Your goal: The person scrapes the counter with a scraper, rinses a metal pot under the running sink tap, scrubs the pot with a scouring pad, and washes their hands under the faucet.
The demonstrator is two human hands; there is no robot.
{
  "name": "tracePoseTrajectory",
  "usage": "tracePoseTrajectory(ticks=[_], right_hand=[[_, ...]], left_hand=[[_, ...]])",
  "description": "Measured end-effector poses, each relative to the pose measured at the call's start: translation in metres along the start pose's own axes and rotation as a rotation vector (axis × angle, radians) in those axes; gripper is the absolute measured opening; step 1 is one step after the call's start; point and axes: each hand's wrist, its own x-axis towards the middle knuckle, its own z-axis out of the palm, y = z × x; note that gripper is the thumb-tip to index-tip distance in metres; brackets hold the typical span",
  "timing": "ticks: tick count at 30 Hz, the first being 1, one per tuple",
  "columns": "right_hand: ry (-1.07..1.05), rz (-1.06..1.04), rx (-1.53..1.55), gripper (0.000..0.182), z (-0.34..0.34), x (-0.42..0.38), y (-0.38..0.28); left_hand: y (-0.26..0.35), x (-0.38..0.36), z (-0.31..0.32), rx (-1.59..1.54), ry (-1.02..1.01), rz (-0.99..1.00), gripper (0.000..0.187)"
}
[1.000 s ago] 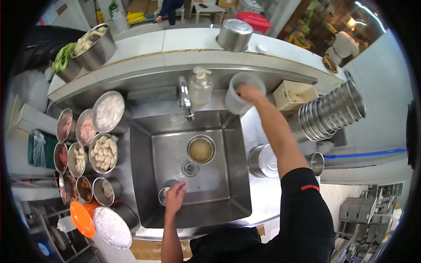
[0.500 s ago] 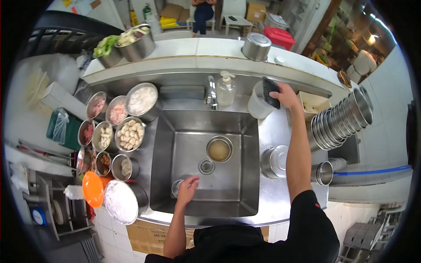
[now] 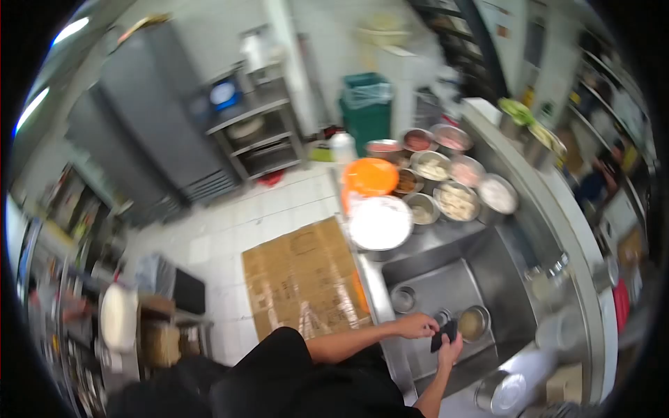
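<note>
A dark, thin black item [image 3: 442, 336], blurred so that its kind cannot be told, is held over the steel sink [image 3: 481, 275]. My right hand [image 3: 450, 350] grips it from below. My left hand [image 3: 418, 325] comes in from the left, its fingers closed at the item's upper edge; whether they pinch it is too smeared to see. Behind the hands, a metal bowl with brownish liquid [image 3: 473, 324] stands in the sink, and a small metal bowl [image 3: 403, 299] sits near its front left corner.
Beyond the sink's left side stand several metal bowls of food [image 3: 456, 202], a big bowl of white stuff [image 3: 380, 223] and an orange lid [image 3: 371, 177]. Flattened cardboard [image 3: 300, 272] lies on the floor. A white tub [image 3: 554, 331] and lidded pot [image 3: 505, 391] are right of the sink.
The view has swung left, bringing the fridge and floor in. My right hand has carried the black item from the white tub to over the sink, where my left hand has met it.
</note>
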Motion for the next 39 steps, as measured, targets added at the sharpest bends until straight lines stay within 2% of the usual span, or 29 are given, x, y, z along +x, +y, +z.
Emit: tracePoseTrajectory(ticks=[1, 3, 6, 7, 10, 13, 17, 19, 21, 22, 23, 24, 25, 26, 27, 28, 29, 30, 31, 32, 33, 35, 37, 39], right_hand=[[-0.014, 0.007, 0.158, 0.035, 0.008, 0.0, 0.029], [-0.145, 0.229, 0.141, 0.035, 0.007, -0.018, -0.012], [-0.143, 0.089, 0.327, 0.03, 0.017, -0.017, 0.027], [-0.104, 0.084, 0.387, 0.038, 0.018, -0.016, 0.028], [-0.134, 0.206, 0.45, 0.044, 0.013, -0.029, 0.007], [-0.139, 0.263, 0.507, 0.047, 0.009, -0.04, 0.012], [-0.073, 0.324, 0.723, 0.051, -0.008, -0.062, 0.008], [-0.052, 0.259, 0.78, 0.05, -0.017, -0.07, -0.003], [-0.089, 0.287, 0.596, 0.046, -0.006, -0.068, 0.003], [-0.119, 0.17, 0.506, 0.041, -0.002, -0.072, 0.009], [-0.096, 0.075, 0.394, 0.034, 0.003, -0.075, 0.008], [-0.027, 0.101, 0.395, 0.03, 0.005, -0.084, -0.005], [-0.02, -0.02, 0.282, 0.029, 0.008, -0.085, -0.003], [0.011, -0.106, 0.293, 0.028, 0.003, -0.094, -0.024], [0.056, -0.046, 0.276, 0.028, -0.001, -0.103, -0.025], [0.128, 0.046, 0.353, 0.027, -0.005, -0.11, -0.037], [0.119, 0.206, 0.483, 0.028, -0.011, -0.115, -0.028], [0.198, 0.212, 0.652, 0.032, -0.013, -0.125, -0.021], [0.254, 0.184, 0.807, 0.036, -0.02, -0.133, -0.013], [0.353, 0.204, 0.813, 0.036, -0.027, -0.146, -0.008], [0.479, 0.234, 0.915, 0.041, -0.03, -0.153, -0.008], [0.613, 0.269, 1.018, 0.046, -0.04, -0.17, -0.01], [0.735, 0.285, 1.075, 0.05, -0.057, -0.188, -0.016], [0.881, 0.299, 1.061, 0.046, -0.079, -0.201, -0.013]], left_hand=[[0.0, -0.014, 0.008, 0.009, 0.043, -0.002, 0.029], [0.007, -0.044, 0.01, 0.037, 0.093, 0.003, 0.029], [0.019, -0.074, 0.014, 0.042, 0.082, -0.07, 0.029], [0.017, -0.079, 0.007, 0.066, 0.116, -0.073, 0.029], [0.026, -0.111, 0.016, 0.122, 0.299, -0.02, 0.028], [0.036, -0.127, 0.01, 0.134, 0.303, -0.048, 0.028], [0.035, -0.114, 0.01, 0.18, 0.306, 0.06, 0.03], [0.053, -0.094, 0.01, 0.197, 0.262, 0.057, 0.03], [0.066, -0.07, 0.009, 0.202, 0.228, 0.107, 0.031], [0.068, -0.05, 0.017, 0.17, 0.204, 0.176, 0.031], [0.073, -0.031, 0.025, 0.146, 0.165, 0.207, 0.032], [0.093, -0.017, 0.023, 0.182, 0.096, 0.222, 0.032], [0.113, -0.005, 0.024, 0.167, -0.015, 0.206, 0.032], [0.13, 0.008, 0.027, 0.245, 0.041, 0.425, 0.03], [0.133, 0.028, 0.035, 0.218, -0.059, 0.42, 0.029], [0.137, 0.049, 0.045, 0.214, -0.096, 0.505, 0.029], [0.145, 0.066, 0.057, 0.199, -0.159, 0.528, 0.028], [0.177, 0.068, 0.069, 0.092, -0.25, 0.523, 0.028], [0.168, 0.091, 0.09, 0.143, -0.293, 0.661, 0.03], [0.17, 0.099, 0.108, 0.255, -0.343, 0.659, 0.035], [0.172, 0.106, 0.134, 0.227, -0.41, 0.668, 0.035], [0.182, 0.12, 0.177, 0.352, -0.359, 0.809, 0.042], [0.205, 0.118, 0.216, 0.401, -0.457, 0.696, 0.051], [0.225, 0.121, 0.255, 0.5, -0.497, 0.702, 0.056]])
